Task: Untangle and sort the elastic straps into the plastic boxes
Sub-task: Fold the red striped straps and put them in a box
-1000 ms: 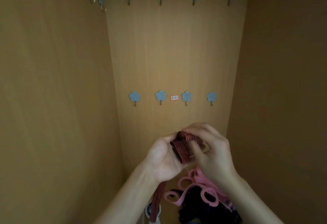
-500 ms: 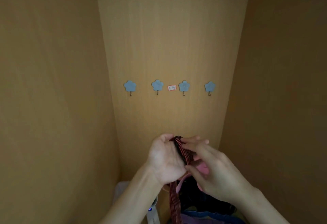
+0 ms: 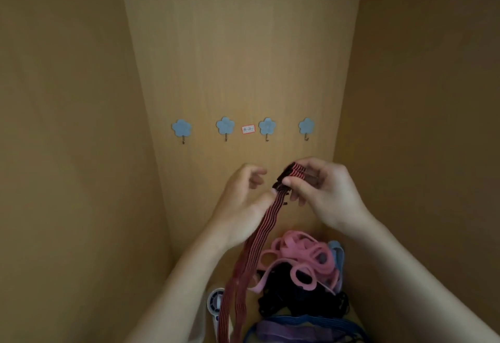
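right hand [image 3: 324,196]: thumb and fingers pinch the folded top end of the striped strap [image 3: 263,230], held up before the back panel [image 3: 243,58].
left hand [image 3: 243,199]: fingers loosely curled, off the strap; thumb lies against its left edge just under the fold; grasping nothing.
strap axis: long, running from the pinch down and leftward past the left wrist, tail leaving the lower edge.
nearer hand: the left, beside the hanging length; probably the one to guide it.
strap heap [image 3: 297,256]: pink, black and purple, below the right hand; tail just beside it, whether snagged cannot be told.
plastic boxes: none in view.
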`<action>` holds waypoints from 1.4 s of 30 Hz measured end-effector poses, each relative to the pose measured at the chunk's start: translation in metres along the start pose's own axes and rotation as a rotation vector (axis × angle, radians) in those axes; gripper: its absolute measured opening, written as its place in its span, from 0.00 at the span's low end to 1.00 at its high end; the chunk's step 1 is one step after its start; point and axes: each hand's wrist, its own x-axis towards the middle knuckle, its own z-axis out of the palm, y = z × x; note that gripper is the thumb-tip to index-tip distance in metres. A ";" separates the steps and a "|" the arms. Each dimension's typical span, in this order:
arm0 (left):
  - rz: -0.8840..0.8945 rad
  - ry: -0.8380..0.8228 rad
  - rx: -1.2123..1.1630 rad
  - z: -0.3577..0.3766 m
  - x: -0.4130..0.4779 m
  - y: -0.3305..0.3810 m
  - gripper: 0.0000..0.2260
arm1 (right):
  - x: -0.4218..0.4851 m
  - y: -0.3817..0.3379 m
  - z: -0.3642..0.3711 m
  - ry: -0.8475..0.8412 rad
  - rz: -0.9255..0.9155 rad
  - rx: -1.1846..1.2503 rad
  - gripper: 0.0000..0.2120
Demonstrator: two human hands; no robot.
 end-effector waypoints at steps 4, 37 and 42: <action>-0.050 -0.287 -0.224 0.014 0.008 0.009 0.10 | 0.013 -0.008 -0.004 -0.009 -0.025 0.009 0.05; -0.475 -0.125 -1.137 0.048 0.018 0.036 0.10 | -0.010 0.005 0.004 0.256 -0.630 -0.652 0.10; -0.471 -0.155 -1.207 0.043 0.022 0.033 0.20 | -0.018 0.019 0.003 0.210 -0.672 -0.666 0.09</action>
